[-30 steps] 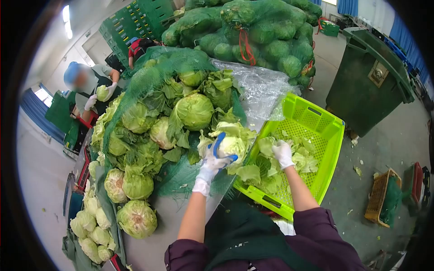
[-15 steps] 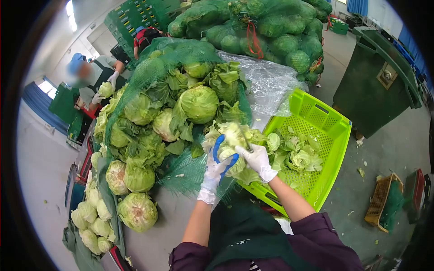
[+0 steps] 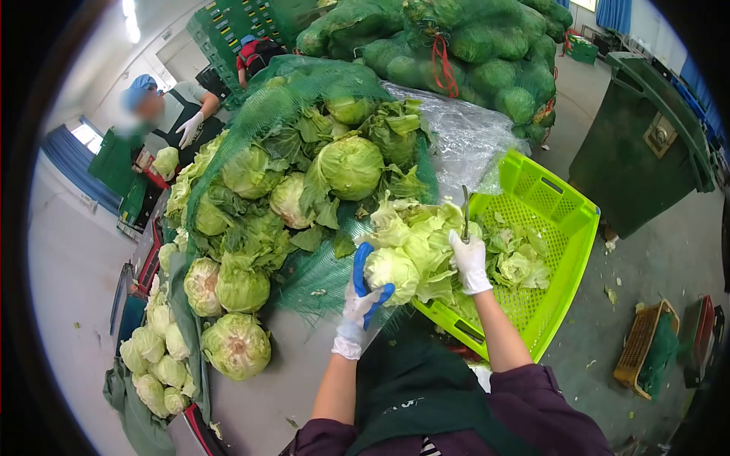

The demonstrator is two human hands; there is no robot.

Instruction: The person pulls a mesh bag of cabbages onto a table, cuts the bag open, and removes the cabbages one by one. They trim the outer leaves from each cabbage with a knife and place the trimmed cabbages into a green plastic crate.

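Note:
My left hand (image 3: 357, 304), in a white glove with blue fingers, is wrapped around a pale trimmed cabbage (image 3: 391, 275). Just right of it, my white-gloved right hand (image 3: 469, 264) grips a knife (image 3: 465, 211), its narrow dark blade pointing up. Loose pale-green leaves (image 3: 426, 228) fan out between the two hands, some touching the cabbage. Under and beyond my right hand is a lime-green crate (image 3: 572, 266) with leaf scraps (image 3: 521, 258) inside. To the left, untrimmed cabbages (image 3: 350, 167) spill from a green net bag (image 3: 266, 76) on the table.
Trimmed cabbages (image 3: 156, 353) are piled at lower left. Full net sacks (image 3: 487, 53) are stacked behind, beside clear plastic film (image 3: 464, 133). A dark green bin (image 3: 635, 144) and an orange crate (image 3: 642, 346) stand right. A co-worker (image 3: 175, 114) works at left, another person (image 3: 257, 57) behind.
My right hand has moved right, off the cabbage, and the knife blade now shows upright. Leaves have spread away from the head. The co-worker's cabbage is lower, one gloved hand apart from it.

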